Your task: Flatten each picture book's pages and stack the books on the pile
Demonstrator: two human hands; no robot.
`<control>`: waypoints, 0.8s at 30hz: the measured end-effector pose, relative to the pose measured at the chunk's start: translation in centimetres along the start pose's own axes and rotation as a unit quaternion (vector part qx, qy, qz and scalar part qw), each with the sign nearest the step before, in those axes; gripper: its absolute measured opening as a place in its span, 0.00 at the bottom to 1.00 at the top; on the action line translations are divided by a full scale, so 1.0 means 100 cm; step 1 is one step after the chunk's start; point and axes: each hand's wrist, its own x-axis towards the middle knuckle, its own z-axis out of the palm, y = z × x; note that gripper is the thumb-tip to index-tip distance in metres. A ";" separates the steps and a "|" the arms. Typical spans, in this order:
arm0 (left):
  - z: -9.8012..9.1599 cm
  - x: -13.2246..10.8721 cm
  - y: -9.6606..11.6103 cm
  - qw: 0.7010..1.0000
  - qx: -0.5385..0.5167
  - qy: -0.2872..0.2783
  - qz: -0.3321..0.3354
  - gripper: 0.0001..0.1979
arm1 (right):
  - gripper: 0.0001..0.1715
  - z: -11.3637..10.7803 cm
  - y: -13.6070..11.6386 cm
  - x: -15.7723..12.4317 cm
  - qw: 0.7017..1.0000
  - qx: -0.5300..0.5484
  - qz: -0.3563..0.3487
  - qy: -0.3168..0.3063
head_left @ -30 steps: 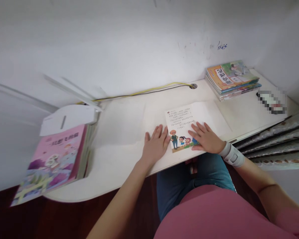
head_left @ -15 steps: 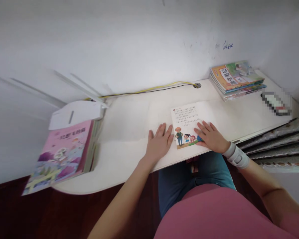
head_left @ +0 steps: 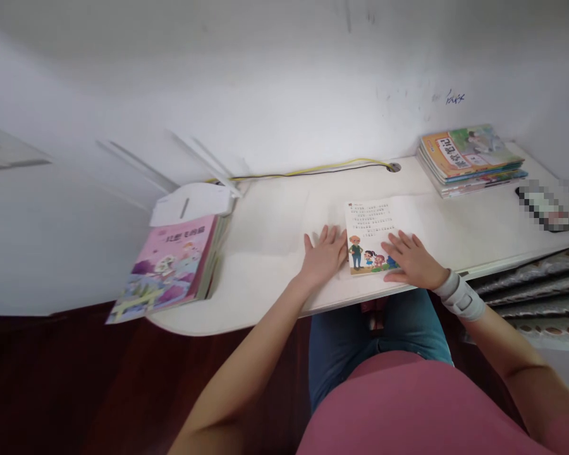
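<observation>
A thin picture booklet (head_left: 370, 221) lies flat near the front edge of the white desk (head_left: 265, 278). Its page has lines of print above cartoon figures of a man and two children. My right hand (head_left: 415, 260), with a grey band on the wrist, rests palm down over the page's lower right part, fingers spread, hiding some of the picture. Just left of the booklet, my left hand (head_left: 323, 256) lies flat on the desk, fingers apart. Its fingertips come close to the page's left edge; whether they touch it I cannot tell.
A stack of books with a pink cover (head_left: 173, 259) overhangs the desk's left end, against a white router (head_left: 194, 201) with antennas. Yellow and black cables (head_left: 308, 169) run along the wall to a desk hole. More books (head_left: 471, 155) and a blurred-out phone-like object (head_left: 545, 205) are at right.
The view has turned a little to the left, so the desk and its contents appear farther right. Both hands keep their places by the booklet.
</observation>
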 end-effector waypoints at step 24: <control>0.052 0.052 0.115 0.987 -0.007 0.028 0.159 0.38 | 0.31 0.000 0.096 -0.078 0.868 0.226 0.319 0.308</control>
